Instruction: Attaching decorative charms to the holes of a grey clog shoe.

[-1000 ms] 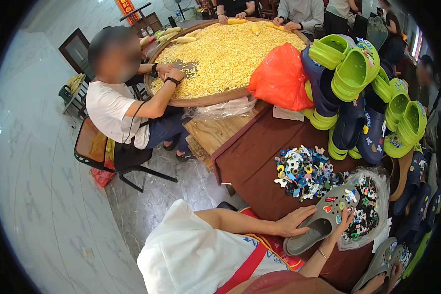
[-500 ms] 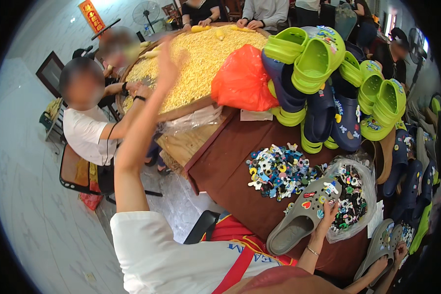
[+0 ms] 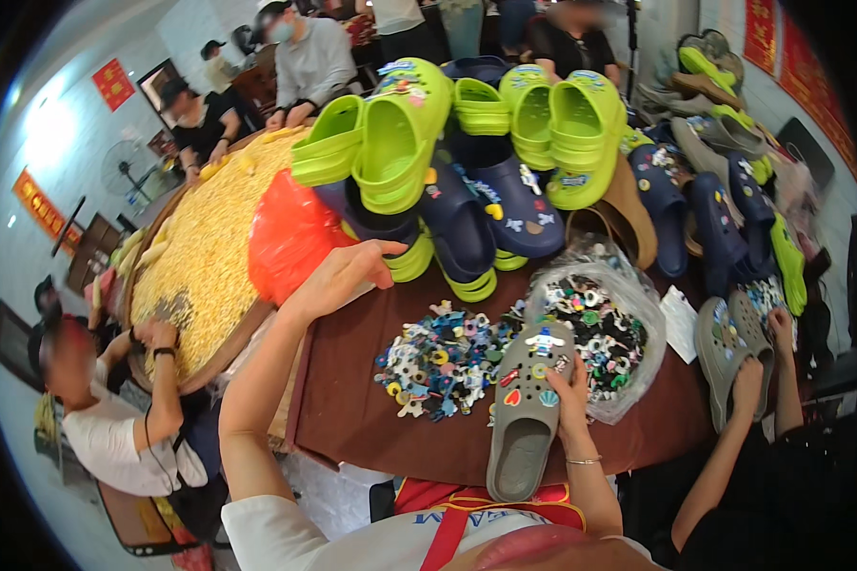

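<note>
A grey clog with several colourful charms on its top is in my right hand, thumb on the upper and fingers along its side. The toe points away from me, and the heel opening faces me. My left hand is raised over the table, fingers stretched to the right, with nothing visible in it. It is nearest the red plastic bag and the stacked clogs. Left of the clog lies a heap of small charms. A clear plastic bag holding more charms sits to its right.
Lime clogs and navy clogs are piled at the brown table's far side. Yellow kernels fill a large round tray. At right a co-worker's hands hold another grey clog. Other people sit around.
The view has turned to the right. My left hand has come down from high over the kernels toward the charms and stacked clogs. My right hand still holds the grey clog, now more upright in view.
</note>
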`<state>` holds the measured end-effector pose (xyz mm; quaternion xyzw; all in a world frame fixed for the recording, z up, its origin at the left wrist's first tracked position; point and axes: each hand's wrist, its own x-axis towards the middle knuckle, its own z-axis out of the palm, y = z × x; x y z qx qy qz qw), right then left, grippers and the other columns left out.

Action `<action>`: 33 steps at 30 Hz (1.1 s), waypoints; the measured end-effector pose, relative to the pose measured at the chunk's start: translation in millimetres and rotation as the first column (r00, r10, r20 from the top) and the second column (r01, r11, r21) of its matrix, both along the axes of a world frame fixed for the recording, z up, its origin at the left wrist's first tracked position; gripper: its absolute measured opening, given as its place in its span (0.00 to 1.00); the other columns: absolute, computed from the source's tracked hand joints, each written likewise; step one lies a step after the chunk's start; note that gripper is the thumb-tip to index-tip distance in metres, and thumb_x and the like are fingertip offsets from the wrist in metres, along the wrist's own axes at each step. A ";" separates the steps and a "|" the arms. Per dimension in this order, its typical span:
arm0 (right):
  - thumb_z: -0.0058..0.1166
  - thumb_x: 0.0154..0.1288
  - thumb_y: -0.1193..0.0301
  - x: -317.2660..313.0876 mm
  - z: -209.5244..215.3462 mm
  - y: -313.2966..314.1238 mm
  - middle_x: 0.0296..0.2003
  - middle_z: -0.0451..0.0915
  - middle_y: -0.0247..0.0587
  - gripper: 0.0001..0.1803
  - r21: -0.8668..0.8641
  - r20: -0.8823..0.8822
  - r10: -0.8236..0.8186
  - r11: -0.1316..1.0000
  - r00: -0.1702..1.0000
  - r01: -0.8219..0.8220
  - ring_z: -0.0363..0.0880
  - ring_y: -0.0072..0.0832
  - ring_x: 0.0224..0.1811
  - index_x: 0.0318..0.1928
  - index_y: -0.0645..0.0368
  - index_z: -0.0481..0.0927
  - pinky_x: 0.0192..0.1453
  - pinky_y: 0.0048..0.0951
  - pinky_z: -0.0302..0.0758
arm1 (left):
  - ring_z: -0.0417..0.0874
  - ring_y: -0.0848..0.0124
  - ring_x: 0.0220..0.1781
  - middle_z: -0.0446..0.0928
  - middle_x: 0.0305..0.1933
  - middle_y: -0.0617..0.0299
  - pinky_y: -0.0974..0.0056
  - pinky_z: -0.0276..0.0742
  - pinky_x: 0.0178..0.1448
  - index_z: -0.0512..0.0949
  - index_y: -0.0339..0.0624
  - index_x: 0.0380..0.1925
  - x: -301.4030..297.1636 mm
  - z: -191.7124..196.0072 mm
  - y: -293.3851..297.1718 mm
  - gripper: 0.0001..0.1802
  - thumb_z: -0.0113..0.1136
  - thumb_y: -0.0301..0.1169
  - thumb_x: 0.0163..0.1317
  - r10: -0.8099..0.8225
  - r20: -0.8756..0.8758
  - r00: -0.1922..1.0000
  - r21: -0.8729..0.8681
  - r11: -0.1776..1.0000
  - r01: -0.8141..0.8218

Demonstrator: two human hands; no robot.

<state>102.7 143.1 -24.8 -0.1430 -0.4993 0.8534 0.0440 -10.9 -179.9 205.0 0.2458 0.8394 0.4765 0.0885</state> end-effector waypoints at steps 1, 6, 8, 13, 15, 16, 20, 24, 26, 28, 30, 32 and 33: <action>0.62 0.54 0.72 -0.5 1.4 1.0 0.59 0.65 0.47 0.42 0.007 0.002 -0.029 1.000 1.000 0.029 0.68 0.34 0.58 0.66 0.64 0.54 0.59 0.32 0.68 | 0.77 0.74 0.38 0.76 0.29 0.64 0.67 0.71 0.48 0.71 0.35 0.55 -6.1 3.7 10.9 0.29 0.33 0.48 0.73 -0.029 0.002 1.000 0.007 1.000 0.029; 0.62 0.54 0.73 4.6 5.9 2.3 0.58 0.66 0.48 0.42 -0.005 0.000 -0.030 1.000 1.000 0.030 0.69 0.34 0.57 0.66 0.64 0.53 0.57 0.31 0.71 | 0.77 0.73 0.37 0.78 0.33 0.60 0.67 0.73 0.47 0.66 0.36 0.60 -34.5 29.0 43.6 0.24 0.40 0.40 0.71 -0.073 -0.192 0.979 0.114 0.989 0.096; 0.62 0.54 0.74 4.7 9.5 -0.9 0.57 0.66 0.48 0.42 -0.035 0.018 -0.021 0.999 1.000 0.022 0.70 0.33 0.56 0.66 0.64 0.54 0.56 0.31 0.71 | 0.77 0.74 0.34 0.78 0.31 0.58 0.68 0.73 0.44 0.63 0.37 0.62 -46.4 52.7 65.9 0.24 0.39 0.38 0.71 -0.013 -0.215 0.977 0.356 0.930 0.090; 0.59 0.57 0.72 6.6 11.2 -2.4 0.58 0.65 0.49 0.41 -0.008 0.026 0.009 1.000 1.000 -0.009 0.69 0.33 0.57 0.67 0.65 0.51 0.57 0.31 0.71 | 0.76 0.76 0.24 0.78 0.27 0.60 0.70 0.72 0.34 0.69 0.44 0.59 -72.0 87.0 76.3 0.22 0.43 0.41 0.68 -0.150 -0.001 0.989 -0.007 0.989 0.150; 0.62 0.54 0.73 4.5 5.7 -0.5 0.57 0.66 0.49 0.43 -0.012 -0.026 -0.035 0.999 0.999 0.035 0.70 0.34 0.55 0.66 0.64 0.52 0.56 0.32 0.73 | 0.74 0.77 0.21 0.78 0.26 0.63 0.72 0.70 0.27 0.73 0.45 0.54 -64.5 14.5 89.9 0.21 0.47 0.40 0.65 -0.488 -0.166 0.857 -0.210 0.867 0.453; 0.63 0.53 0.73 3.8 4.1 1.4 0.57 0.65 0.49 0.44 -0.010 0.006 -0.046 0.999 0.999 0.046 0.70 0.34 0.56 0.66 0.64 0.52 0.56 0.33 0.72 | 0.74 0.77 0.21 0.78 0.26 0.64 0.70 0.72 0.29 0.72 0.43 0.55 -28.5 3.9 106.5 0.22 0.47 0.42 0.65 -0.326 0.093 0.941 -0.262 0.904 0.339; 0.62 0.53 0.74 1.4 7.3 -2.2 0.57 0.65 0.50 0.44 -0.030 0.016 -0.014 0.999 1.000 0.015 0.70 0.34 0.56 0.67 0.64 0.51 0.57 0.33 0.72 | 0.74 0.80 0.24 0.76 0.29 0.65 0.73 0.73 0.37 0.71 0.44 0.57 26.2 -66.6 103.6 0.20 0.46 0.38 0.69 -0.420 0.313 0.852 -0.194 0.850 0.490; 0.62 0.53 0.74 -1.0 11.5 3.8 0.58 0.64 0.50 0.45 -0.100 0.069 0.034 0.995 0.997 -0.027 0.69 0.35 0.57 0.67 0.63 0.49 0.57 0.33 0.72 | 0.76 0.78 0.28 0.75 0.29 0.64 0.71 0.73 0.33 0.71 0.42 0.56 31.7 -96.4 105.0 0.21 0.47 0.40 0.68 -0.336 0.368 0.867 0.136 0.942 0.308; 0.62 0.53 0.74 -4.1 21.5 7.5 0.58 0.64 0.50 0.46 -0.093 0.087 0.082 0.993 0.993 -0.074 0.69 0.36 0.57 0.67 0.63 0.49 0.57 0.33 0.72 | 0.75 0.79 0.29 0.75 0.30 0.64 0.72 0.72 0.34 0.68 0.40 0.59 30.0 -91.7 101.9 0.22 0.48 0.39 0.68 -0.288 0.389 0.875 0.126 0.957 0.260; 0.63 0.53 0.73 -4.4 19.0 7.2 0.59 0.63 0.50 0.46 -0.055 0.091 0.120 0.992 0.989 -0.115 0.67 0.36 0.59 0.67 0.62 0.49 0.58 0.34 0.70 | 0.75 0.78 0.30 0.75 0.30 0.64 0.72 0.72 0.35 0.67 0.40 0.60 27.9 -89.0 97.0 0.23 0.48 0.38 0.68 -0.263 0.376 0.888 0.132 0.964 0.229; 0.63 0.54 0.73 -4.0 17.3 2.5 0.59 0.63 0.50 0.45 -0.028 0.105 0.092 0.996 0.990 -0.089 0.67 0.36 0.59 0.67 0.62 0.49 0.59 0.34 0.70 | 0.76 0.78 0.31 0.75 0.31 0.64 0.72 0.72 0.35 0.64 0.40 0.62 22.6 -93.7 94.7 0.25 0.50 0.37 0.67 -0.254 0.354 0.900 0.181 0.963 0.201; 0.63 0.55 0.72 -6.2 21.0 0.2 0.59 0.64 0.50 0.45 0.001 0.114 0.075 0.997 0.991 -0.076 0.68 0.36 0.58 0.67 0.61 0.48 0.58 0.35 0.71 | 0.76 0.78 0.31 0.75 0.31 0.64 0.72 0.72 0.35 0.64 0.40 0.62 23.8 -97.7 95.6 0.25 0.50 0.37 0.67 -0.252 0.331 0.910 0.191 0.962 0.197; 0.63 0.55 0.72 -6.1 23.9 -0.3 0.59 0.64 0.50 0.45 0.004 0.111 0.087 0.996 0.990 -0.088 0.68 0.36 0.58 0.67 0.61 0.48 0.58 0.35 0.71 | 0.76 0.78 0.32 0.75 0.31 0.64 0.72 0.72 0.36 0.64 0.40 0.62 26.7 -96.4 96.4 0.25 0.51 0.37 0.67 -0.253 0.314 0.915 0.197 0.960 0.197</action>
